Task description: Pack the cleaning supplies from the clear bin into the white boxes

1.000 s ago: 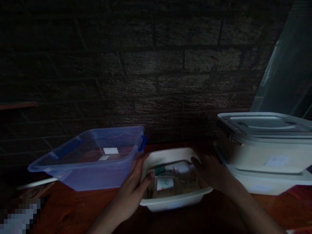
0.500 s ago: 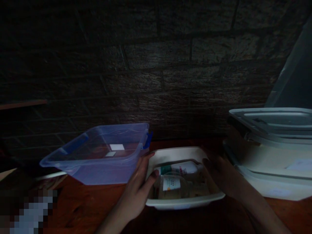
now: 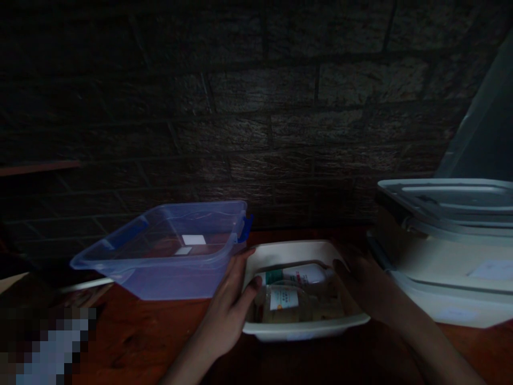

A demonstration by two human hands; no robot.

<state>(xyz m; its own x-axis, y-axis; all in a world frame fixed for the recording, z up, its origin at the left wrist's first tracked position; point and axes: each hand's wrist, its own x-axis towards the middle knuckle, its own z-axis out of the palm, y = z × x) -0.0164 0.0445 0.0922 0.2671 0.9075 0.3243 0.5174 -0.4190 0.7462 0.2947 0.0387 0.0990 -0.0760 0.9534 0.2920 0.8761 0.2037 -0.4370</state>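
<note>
A white plastic bin (image 3: pixel 296 332) without a lid stands on the table in front of me. My left hand (image 3: pixel 234 302) grips its left rim, thumb over the inside and fingers along the outer wall. At the opposite end my right hand (image 3: pixel 363 283) holds the right rim the same way, though its fingers lie mostly in shadow. Inside the bin lie a white bottle with a green band (image 3: pixel 306 274) and, nearer to me, a clear bottle (image 3: pixel 282 310) with a white label. Darker contents beside them are too dim to make out.
To the left stands an open, see-through bluish box (image 3: pixel 172 280) with blue clips. Two lidded white boxes (image 3: pixel 449 262) are stacked on the right. A brick wall (image 3: pixel 256 117) rises behind the reddish-brown wooden table (image 3: pixel 132 342). The lower left corner is pixelated.
Both hands keep their hold on the white bin. The view has turned slightly, so the right-hand boxes sit further right in the picture; in the last half second almost nothing differs.
</note>
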